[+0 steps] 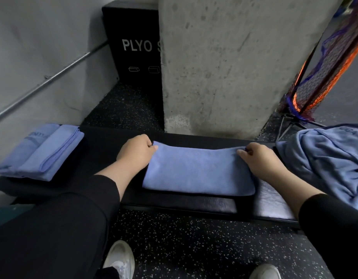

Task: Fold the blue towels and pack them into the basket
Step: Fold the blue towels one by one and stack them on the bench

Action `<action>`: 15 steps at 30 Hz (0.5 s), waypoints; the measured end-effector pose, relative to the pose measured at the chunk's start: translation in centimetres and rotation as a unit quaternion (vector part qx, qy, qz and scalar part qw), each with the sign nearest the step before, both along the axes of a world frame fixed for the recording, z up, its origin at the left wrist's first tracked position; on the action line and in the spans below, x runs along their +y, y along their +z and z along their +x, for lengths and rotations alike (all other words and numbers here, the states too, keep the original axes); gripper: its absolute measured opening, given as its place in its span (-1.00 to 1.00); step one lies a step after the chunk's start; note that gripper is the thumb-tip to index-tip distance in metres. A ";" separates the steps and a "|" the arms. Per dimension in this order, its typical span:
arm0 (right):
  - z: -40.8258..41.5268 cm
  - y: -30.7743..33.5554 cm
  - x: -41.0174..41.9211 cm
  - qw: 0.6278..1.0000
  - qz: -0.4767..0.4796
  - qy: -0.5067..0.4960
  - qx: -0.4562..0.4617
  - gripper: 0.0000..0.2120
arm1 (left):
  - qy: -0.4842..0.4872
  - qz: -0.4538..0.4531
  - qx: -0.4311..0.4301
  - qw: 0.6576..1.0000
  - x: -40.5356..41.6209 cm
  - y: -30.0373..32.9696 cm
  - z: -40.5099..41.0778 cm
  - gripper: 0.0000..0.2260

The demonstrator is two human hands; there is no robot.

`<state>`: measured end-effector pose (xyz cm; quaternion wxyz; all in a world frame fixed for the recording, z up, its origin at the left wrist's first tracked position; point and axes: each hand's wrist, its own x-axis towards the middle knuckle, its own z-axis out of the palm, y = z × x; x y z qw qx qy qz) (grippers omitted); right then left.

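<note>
Both hands, left point(136, 151) and right point(258, 158), pinch the far corners of a folded blue microfibre towel point(198, 170) lying on the black padded bench point(194, 204); bare bench flanks it.

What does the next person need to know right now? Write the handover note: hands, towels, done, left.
Left hand: pinches the far left corner of the towel being folded.
Right hand: pinches its far right corner.
That towel lies flat on the black bench, folded to a rectangle.
Done: folded towels stacked at the bench's left end.
Left: finish this fold, then fold the crumpled pile at the right. No basket is in view, so packing has yet to be done.
</note>
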<state>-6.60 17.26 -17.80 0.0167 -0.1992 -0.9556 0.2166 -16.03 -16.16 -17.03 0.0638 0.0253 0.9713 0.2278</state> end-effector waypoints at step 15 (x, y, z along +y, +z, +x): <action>1.2 -1.3 -3.4 0.948 0.069 0.311 0.007 -0.80 | -0.376 -0.161 0.002 0.912 3.2 0.2 5.7 -0.74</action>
